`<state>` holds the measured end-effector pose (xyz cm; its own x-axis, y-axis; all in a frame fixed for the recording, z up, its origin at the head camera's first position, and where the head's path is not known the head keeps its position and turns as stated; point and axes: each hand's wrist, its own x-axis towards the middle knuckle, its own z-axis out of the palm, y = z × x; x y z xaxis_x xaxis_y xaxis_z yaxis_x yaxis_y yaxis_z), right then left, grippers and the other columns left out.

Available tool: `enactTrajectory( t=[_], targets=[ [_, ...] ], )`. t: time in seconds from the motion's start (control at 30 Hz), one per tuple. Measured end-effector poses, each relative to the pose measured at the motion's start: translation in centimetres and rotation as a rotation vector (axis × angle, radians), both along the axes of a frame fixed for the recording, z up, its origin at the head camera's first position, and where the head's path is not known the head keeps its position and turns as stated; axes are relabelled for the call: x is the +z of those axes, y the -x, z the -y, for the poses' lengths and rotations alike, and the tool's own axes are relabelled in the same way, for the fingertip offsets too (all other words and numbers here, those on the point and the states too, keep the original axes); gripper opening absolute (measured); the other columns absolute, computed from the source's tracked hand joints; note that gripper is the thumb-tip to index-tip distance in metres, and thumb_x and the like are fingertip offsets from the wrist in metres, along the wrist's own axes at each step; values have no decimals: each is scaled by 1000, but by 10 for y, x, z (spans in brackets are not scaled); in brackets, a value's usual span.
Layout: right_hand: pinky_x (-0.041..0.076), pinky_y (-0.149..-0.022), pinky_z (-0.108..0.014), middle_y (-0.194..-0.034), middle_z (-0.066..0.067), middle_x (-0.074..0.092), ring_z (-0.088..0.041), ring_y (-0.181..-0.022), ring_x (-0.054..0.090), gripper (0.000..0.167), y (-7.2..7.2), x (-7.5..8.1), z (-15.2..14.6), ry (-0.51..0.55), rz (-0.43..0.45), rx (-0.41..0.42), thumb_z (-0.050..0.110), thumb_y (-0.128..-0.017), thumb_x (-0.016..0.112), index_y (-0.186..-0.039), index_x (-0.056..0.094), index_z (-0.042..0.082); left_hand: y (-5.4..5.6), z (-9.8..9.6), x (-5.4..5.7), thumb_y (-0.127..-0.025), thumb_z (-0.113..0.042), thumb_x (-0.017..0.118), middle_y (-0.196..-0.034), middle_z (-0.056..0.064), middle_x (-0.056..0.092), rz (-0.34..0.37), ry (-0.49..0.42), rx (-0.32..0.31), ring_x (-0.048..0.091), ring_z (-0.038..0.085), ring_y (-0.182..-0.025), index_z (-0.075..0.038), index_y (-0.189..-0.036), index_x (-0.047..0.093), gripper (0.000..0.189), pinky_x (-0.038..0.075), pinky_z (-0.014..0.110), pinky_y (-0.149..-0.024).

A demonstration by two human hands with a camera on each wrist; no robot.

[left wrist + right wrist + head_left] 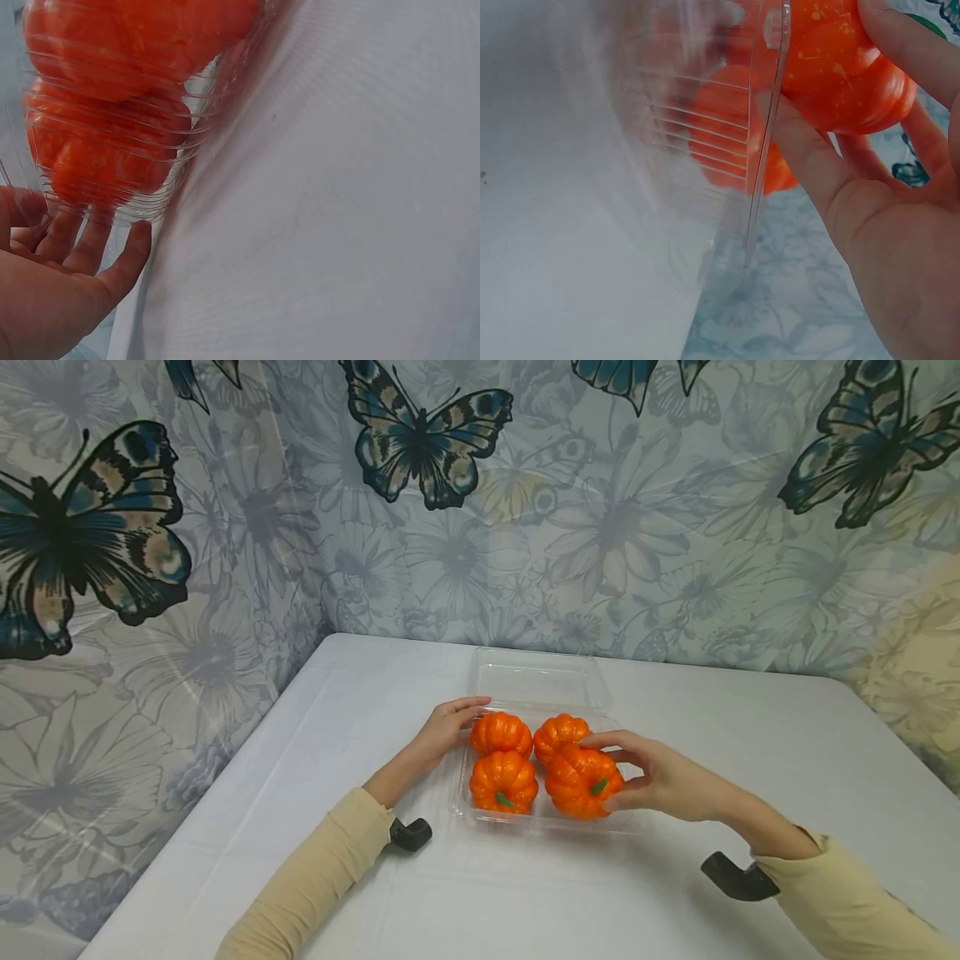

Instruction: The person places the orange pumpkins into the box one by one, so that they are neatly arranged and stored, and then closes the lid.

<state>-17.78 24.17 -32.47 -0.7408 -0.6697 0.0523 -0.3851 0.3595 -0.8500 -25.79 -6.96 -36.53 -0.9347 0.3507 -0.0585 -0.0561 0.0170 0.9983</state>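
A clear plastic clamshell container (pixel 546 823) lies on the table with several small orange toy pumpkins in it. My right hand (pixel 667 774) grips the front-right pumpkin (pixel 581 781), which has a green stem, between thumb and fingers. In the right wrist view this pumpkin (pixel 840 67) stands partly above the container's rim (pixel 769 112). My left hand (pixel 448 729) touches the container's left side near the back-left pumpkin (pixel 501 733), its fingers fairly straight. The left wrist view shows those fingertips (pixel 139 232) against the ribbed wall. A front-left pumpkin (pixel 504 782) and a back-right one (pixel 558 735) sit inside.
The container's transparent lid (pixel 536 681) lies folded back behind it. A white cloth covers the table (pixel 360 693). Fabric with butterflies and flowers (pixel 465 568) hangs behind and to the left. Black curved pieces (pixel 738 877) stick out by both sleeves.
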Motion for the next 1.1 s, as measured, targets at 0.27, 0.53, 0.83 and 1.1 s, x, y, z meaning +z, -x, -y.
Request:
enactTrajectory(
  t=[0.27, 0.53, 0.83, 1.1],
  targets=[
    [52, -84, -31, -142, -18, 35, -46, -123, 38, 70, 1, -4, 1, -6, -34, 12, 11, -80, 77, -140, 42, 8, -1, -1, 1, -101, -10, 43, -131, 19, 53, 2, 3, 11, 50, 33, -120, 6, -135, 48, 38, 41, 43, -100],
    [53, -81, -33, -134, -18, 39, -43, -117, 41, 68, -2, -6, 4, -40, -119, 13, 13, -79, 78, -138, 44, 9, -2, -1, 2, -101, -10, 43, -132, 21, 52, 11, 5, 7, 48, 33, -122, 6, -136, 47, 38, 40, 43, -100],
    [53, -81, -35, -123, -11, 44, -33, -113, 46, 64, -2, -6, 9, -116, -140, -1, 4, -79, 77, -135, 49, 16, -1, -1, 1, -101, -10, 44, -130, 19, 55, 8, 0, 19, 50, 32, -120, 5, -134, 49, 37, 41, 42, -100],
    [53, -82, -35, -121, -12, 47, -33, -110, 48, 58, -2, -6, 13, -131, -135, -9, 6, -79, 77, -132, 53, 12, 0, -1, -1, -101, -10, 44, -128, 19, 55, 4, 0, 12, 50, 32, -119, 6, -135, 49, 38, 41, 43, -100]
  ],
)
